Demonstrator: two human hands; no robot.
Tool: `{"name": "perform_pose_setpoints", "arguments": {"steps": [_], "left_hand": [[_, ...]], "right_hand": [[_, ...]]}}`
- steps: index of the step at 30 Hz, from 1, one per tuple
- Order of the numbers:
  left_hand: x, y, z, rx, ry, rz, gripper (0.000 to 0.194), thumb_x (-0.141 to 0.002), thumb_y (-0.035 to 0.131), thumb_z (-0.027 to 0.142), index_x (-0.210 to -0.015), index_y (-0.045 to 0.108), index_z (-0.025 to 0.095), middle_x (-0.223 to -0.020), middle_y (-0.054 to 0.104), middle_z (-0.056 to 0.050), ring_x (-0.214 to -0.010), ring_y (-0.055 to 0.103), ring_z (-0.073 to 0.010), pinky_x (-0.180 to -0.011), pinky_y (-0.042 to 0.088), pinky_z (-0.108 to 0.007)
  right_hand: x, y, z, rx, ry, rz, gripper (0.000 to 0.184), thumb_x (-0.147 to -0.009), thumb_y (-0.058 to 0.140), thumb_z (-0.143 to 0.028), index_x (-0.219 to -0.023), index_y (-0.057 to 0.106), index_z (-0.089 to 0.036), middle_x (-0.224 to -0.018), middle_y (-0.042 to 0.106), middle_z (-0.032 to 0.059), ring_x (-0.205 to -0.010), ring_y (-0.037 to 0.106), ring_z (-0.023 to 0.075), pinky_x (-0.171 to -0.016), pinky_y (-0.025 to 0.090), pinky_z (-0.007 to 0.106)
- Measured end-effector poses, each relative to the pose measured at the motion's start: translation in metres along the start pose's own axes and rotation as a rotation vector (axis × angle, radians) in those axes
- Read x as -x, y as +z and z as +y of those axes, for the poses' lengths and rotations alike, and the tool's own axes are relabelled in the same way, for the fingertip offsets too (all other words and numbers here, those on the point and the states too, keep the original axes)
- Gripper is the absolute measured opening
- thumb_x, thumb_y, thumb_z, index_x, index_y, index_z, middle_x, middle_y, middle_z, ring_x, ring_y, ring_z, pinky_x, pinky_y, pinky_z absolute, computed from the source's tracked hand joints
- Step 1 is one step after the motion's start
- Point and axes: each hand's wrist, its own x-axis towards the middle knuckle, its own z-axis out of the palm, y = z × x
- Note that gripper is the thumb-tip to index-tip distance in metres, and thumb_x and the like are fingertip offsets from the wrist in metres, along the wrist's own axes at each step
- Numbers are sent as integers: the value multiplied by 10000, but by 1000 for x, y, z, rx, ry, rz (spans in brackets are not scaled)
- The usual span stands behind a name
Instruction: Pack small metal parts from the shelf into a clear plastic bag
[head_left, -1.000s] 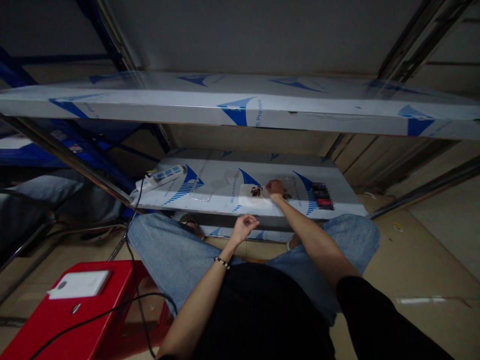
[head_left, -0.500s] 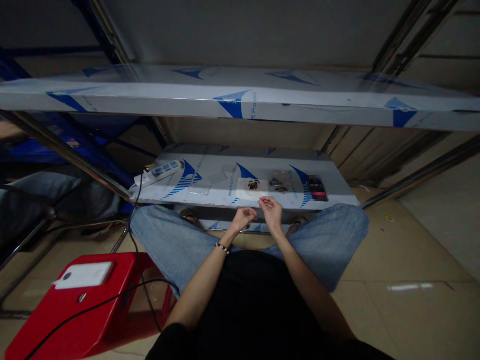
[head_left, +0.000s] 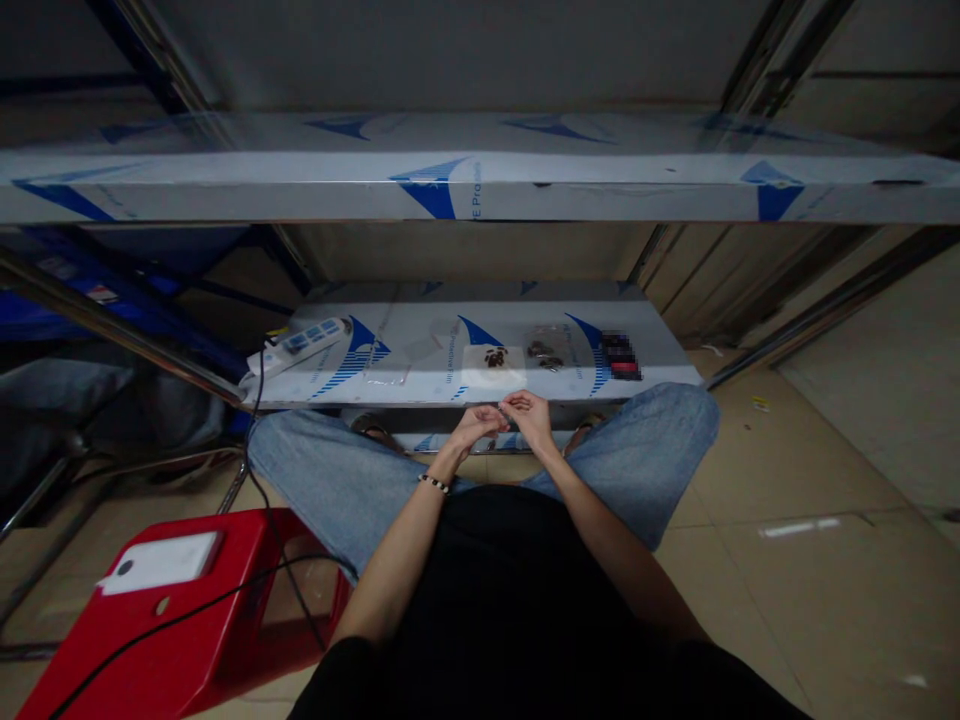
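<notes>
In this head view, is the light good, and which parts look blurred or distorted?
In the head view, the light is dim, with glare on the white paper; the wide lens curves the upper shelf; the left hand and right hand look slightly soft; one patch is pixelated.

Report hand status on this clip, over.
Left hand and right hand meeting before the shelf edge, small dark item between them. Dark bits on white sheet, on film-wrapped steel shelf. Power strip at shelf's left end.

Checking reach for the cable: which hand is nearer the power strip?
Left. The left hand lies right of the power strip in view; the right hand lies farther right.
</notes>
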Motion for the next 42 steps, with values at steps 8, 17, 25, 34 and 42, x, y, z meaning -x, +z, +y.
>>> {"name": "perform_pose_setpoints", "arguments": {"steps": [8, 17, 25, 34, 42], "left_hand": [[2, -5, 1, -37, 13, -21, 280, -629, 825, 271, -830, 723, 106, -790, 711, -58, -750, 619, -157, -718, 494, -270], [1, -3, -1, -8, 43, -95, 260, -655, 837, 258, -842, 753, 98, -762, 731, -77, -695, 662, -166, -698, 520, -264], [5, 0, 8, 217, 20, -118, 410, -685, 892, 368, -947, 724, 101, -910, 756, -113, -797, 743, -212, -818, 570, -327], [5, -2, 19, 443, 175, 19, 327, -725, 860, 326, -932, 676, 152, -910, 733, -73, -950, 721, -224, -949, 550, -391], [4, -5, 23, 490, 259, 114, 301, -729, 844, 318, -928, 685, 160, -1014, 733, -88, -1168, 661, -254, -1064, 481, -398]], "right_hand": [[8, 2, -2, 245, -87, -159, 299, -787, 746, -485, -767, 711, -189, -760, 724, 52, -655, 635, 183, -573, 464, 269], [6, 0, -4, 319, -142, -188, 191, -805, 737, -413, -765, 755, -226, -782, 729, 42, -728, 638, 197, -703, 498, 302], [0, -5, -6, 74, -39, -73, 268, -816, 681, -469, -792, 697, -202, -768, 723, 48, -726, 666, 209, -703, 527, 312], [0, -6, 1, 12, 223, -89, 520, -827, 587, -705, -785, 673, -194, -636, 666, 23, -493, 561, 133, -444, 416, 224], [9, 1, -4, 10, 182, -376, 439, -723, 749, -626, -797, 729, -194, -669, 680, 0, -561, 568, 129, -505, 431, 217]]}}
